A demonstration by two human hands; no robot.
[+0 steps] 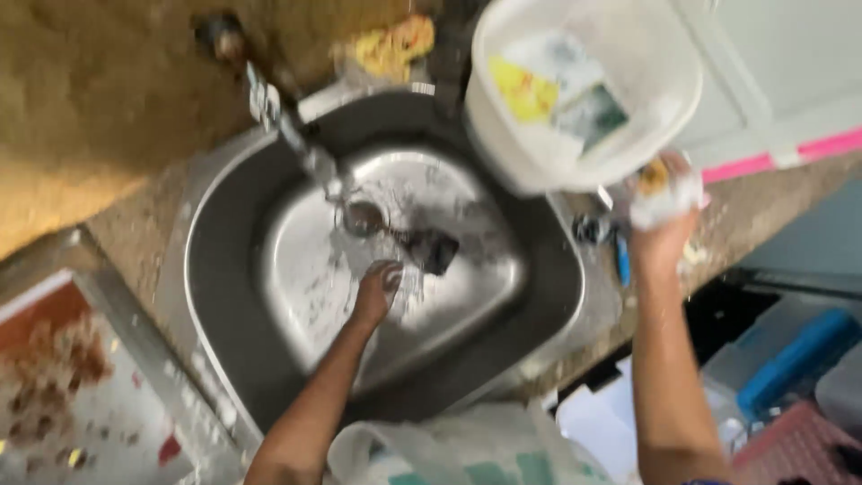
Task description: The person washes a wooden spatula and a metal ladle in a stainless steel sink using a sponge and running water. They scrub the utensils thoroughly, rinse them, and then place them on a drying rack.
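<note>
The steel sink [224, 296] is the landmark here, set into a speckled stone worktop [135, 224]. There is one basin, and the one tap [301, 148] at its far rim is running, water splashing over the drain [364, 217]. A single dark object [434, 250] lies in the basin just beside the drain; blur hides what it is.

By the look of things, the washing is midway. A white plastic tub [584, 90], the only one, is raised above the sink's right rim with wet labels or scraps stuck inside, so it seems soaped or scrubbed rather than rinsed. Rinsing of the tub appears left to do, and the dark object in the basin has yet to be lifted out.

The two hands are well apart. The left hand [377, 289] reaches into the middle of the sink, under the falling water; whether its fingers are closed on anything I cannot tell. The right hand [664, 211], beyond the sink's right rim, is clamped on a sudsy sponge [666, 189] pressed against the tub's lower edge.

One clear plastic bag [431, 454] sits at the sink's near rim.
</note>
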